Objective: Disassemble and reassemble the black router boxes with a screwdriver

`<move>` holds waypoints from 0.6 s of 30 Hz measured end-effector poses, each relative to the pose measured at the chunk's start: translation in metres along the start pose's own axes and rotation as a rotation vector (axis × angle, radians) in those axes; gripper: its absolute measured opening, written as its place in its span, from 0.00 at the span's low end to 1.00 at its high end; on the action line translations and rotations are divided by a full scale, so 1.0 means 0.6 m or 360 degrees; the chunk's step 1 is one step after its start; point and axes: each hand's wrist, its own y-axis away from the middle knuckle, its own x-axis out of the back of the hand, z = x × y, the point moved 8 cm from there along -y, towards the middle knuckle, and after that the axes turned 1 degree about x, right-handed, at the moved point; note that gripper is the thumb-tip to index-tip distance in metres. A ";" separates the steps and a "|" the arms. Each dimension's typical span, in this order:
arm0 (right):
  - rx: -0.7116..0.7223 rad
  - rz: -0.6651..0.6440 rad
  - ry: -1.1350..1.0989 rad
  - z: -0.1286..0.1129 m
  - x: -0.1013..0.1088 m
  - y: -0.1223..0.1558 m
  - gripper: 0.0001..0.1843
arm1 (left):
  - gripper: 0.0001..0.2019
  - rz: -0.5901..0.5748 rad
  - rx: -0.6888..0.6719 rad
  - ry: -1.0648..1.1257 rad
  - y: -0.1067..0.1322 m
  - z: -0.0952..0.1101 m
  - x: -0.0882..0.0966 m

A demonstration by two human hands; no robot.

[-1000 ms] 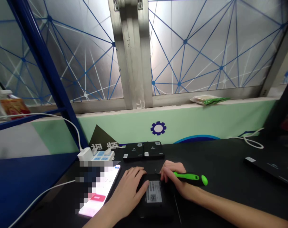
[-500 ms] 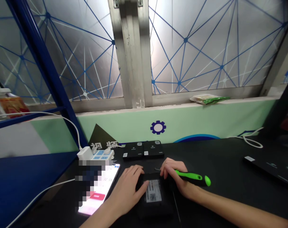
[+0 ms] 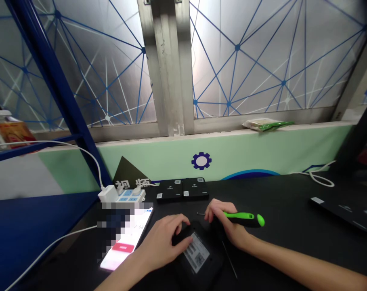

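A flat black box (image 3: 212, 259) with a white printed label (image 3: 196, 252) lies at a slant on the dark table in front of me. My left hand (image 3: 168, 238) grips its left side, thumb on the label's edge and fingers curled at the far corner. Just right of the box, my right hand (image 3: 224, 220) is closed around a green-and-black screwdriver handle (image 3: 244, 218). A thin hooked metal tip (image 3: 200, 213) shows left of its fingertips. Below this hand, a second thin metal shaft (image 3: 230, 258) points toward me from a dark handle; whether the hand also holds it, I cannot tell.
Two black boxes (image 3: 195, 189) stand side by side at the back. Left of my hand lies a lit phone (image 3: 125, 246), with a power strip (image 3: 130, 196) and charger behind it. Another black box (image 3: 343, 212) is far right, near a white cable (image 3: 319, 180).
The black box has turned counterclockwise, its far end swinging left. My left fingers have curled around its corner. The thin shaft beside it has tilted further, its tip moving right.
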 end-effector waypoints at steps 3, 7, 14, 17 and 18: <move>-0.0010 0.0004 -0.0004 0.000 0.000 0.001 0.26 | 0.21 -0.0124 -0.0062 0.0007 0.005 0.004 -0.004; -0.0006 0.0009 -0.0005 0.002 0.000 0.000 0.26 | 0.26 -0.0335 -0.0105 -0.0060 0.017 0.012 -0.012; -0.0019 0.0024 0.0000 0.002 0.001 -0.001 0.26 | 0.16 -0.0128 0.0114 -0.0273 0.006 -0.010 -0.001; -0.0036 0.0018 -0.0016 0.003 0.000 0.001 0.26 | 0.17 -0.0013 0.0208 -0.0306 0.001 -0.025 0.000; -0.0043 0.0022 -0.0022 0.004 0.000 0.001 0.26 | 0.17 0.0013 0.0236 -0.0307 0.000 -0.029 0.000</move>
